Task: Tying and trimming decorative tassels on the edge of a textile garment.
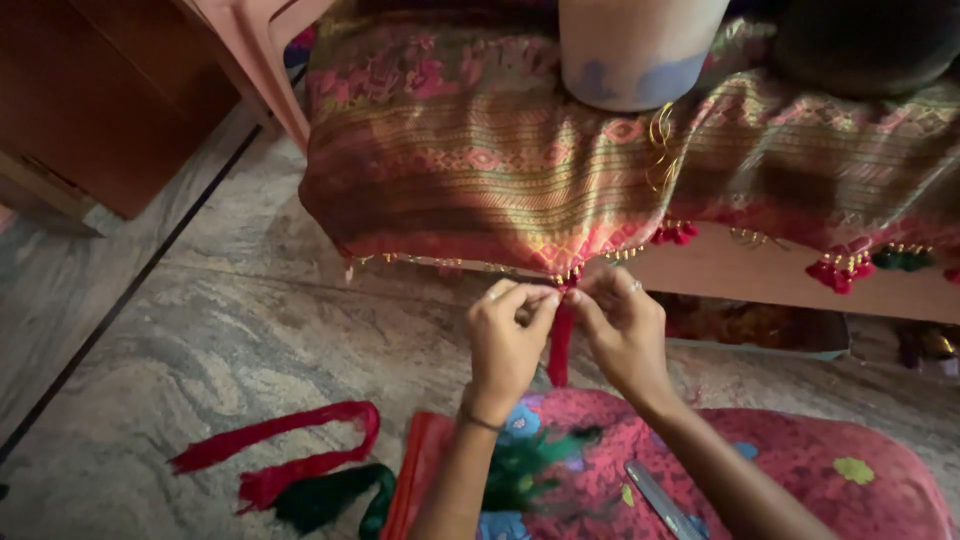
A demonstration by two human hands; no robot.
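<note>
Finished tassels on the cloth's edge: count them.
4, perhaps more hidden: a red tassel mid-edge, a red one further right, a green one beside it, a red one cut off by the frame.

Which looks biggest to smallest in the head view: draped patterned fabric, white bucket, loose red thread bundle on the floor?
1. draped patterned fabric
2. white bucket, cropped by the frame
3. red thread bundle, nearer the camera

Single head-worn view, looking steeply down and forward, close above the hands (565, 335), floor (250, 340) beyond
</note>
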